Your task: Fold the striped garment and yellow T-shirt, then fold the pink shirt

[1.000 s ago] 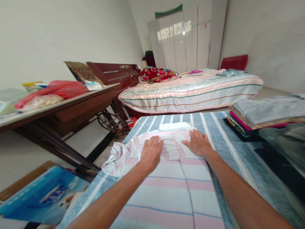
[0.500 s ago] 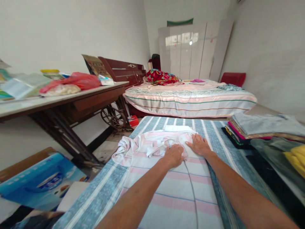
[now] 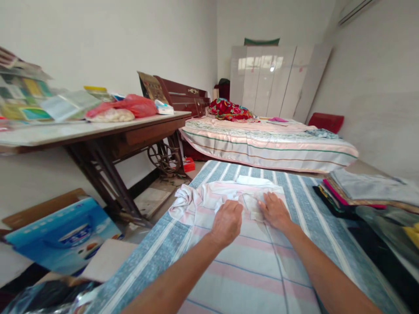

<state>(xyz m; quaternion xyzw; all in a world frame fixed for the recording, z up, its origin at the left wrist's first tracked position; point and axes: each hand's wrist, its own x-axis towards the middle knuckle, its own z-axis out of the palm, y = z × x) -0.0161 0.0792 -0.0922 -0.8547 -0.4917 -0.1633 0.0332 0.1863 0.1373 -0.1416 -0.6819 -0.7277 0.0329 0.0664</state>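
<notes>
A pink-and-white striped garment (image 3: 235, 257) lies spread on a blue striped bed sheet (image 3: 301, 187). My left hand (image 3: 227, 223) rests on its upper part with the fingers curled down, pinching a fold of the cloth. My right hand (image 3: 275, 211) lies flat on the garment just to the right, fingers stretched toward its far edge. A bunched sleeve (image 3: 183, 203) hangs at the left edge of the bed.
Folded clothes (image 3: 366, 192) are stacked at the right of the bed. A wooden treadle table (image 3: 108, 135) with bags and papers stands on the left. A blue carton (image 3: 62, 235) lies on the floor. A second bed (image 3: 268, 144) and a wardrobe (image 3: 278, 83) stand beyond.
My left hand has moved from flat on the cloth to the middle beside my right hand and closed on a fold. The view has shifted leftward.
</notes>
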